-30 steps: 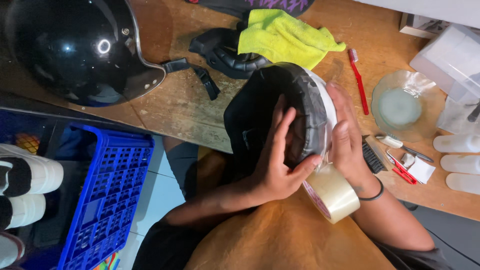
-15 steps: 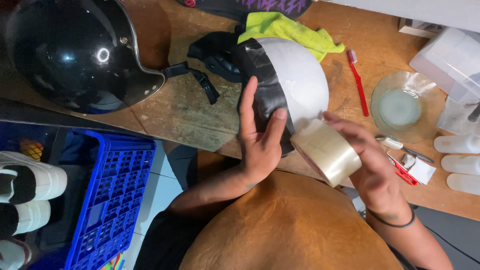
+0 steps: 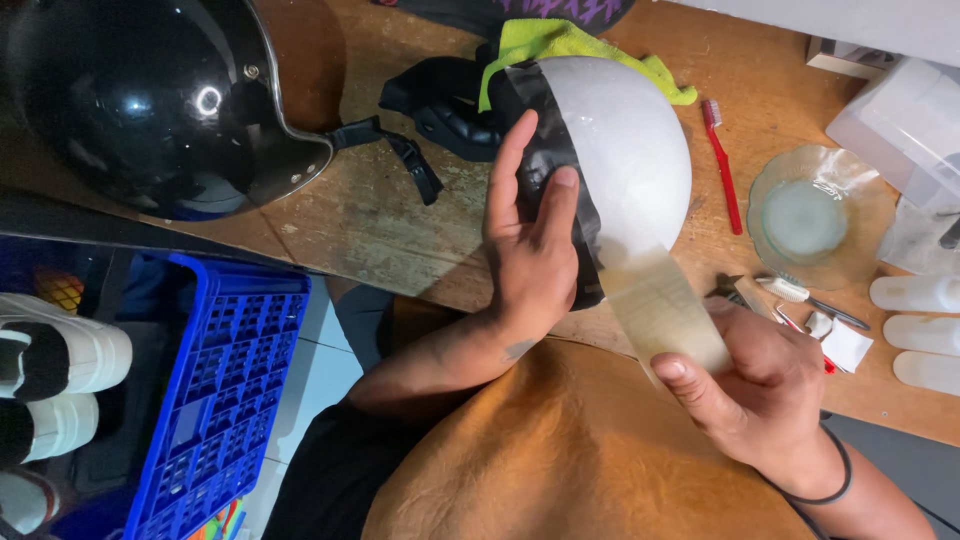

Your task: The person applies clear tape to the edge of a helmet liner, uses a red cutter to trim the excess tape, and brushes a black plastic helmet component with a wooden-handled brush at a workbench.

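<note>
A white foam helmet liner with black fabric folded over its edge rests on the wooden table. My left hand presses flat on the black fabric at the liner's left side. My right hand grips a roll of clear packing tape, and a stretched strip runs from the roll up onto the liner's lower edge. The roll itself is mostly hidden by my fingers.
A glossy black helmet shell with straps lies at far left. A yellow-green cloth, red toothbrush, glass dish, small tools and white bottles sit to the right. A blue crate stands below the table edge.
The liner turned from its black inside to its white dome. My right hand drew the tape roll away toward me, pulling a strip out from the liner. My left hand stayed on the fabric.
</note>
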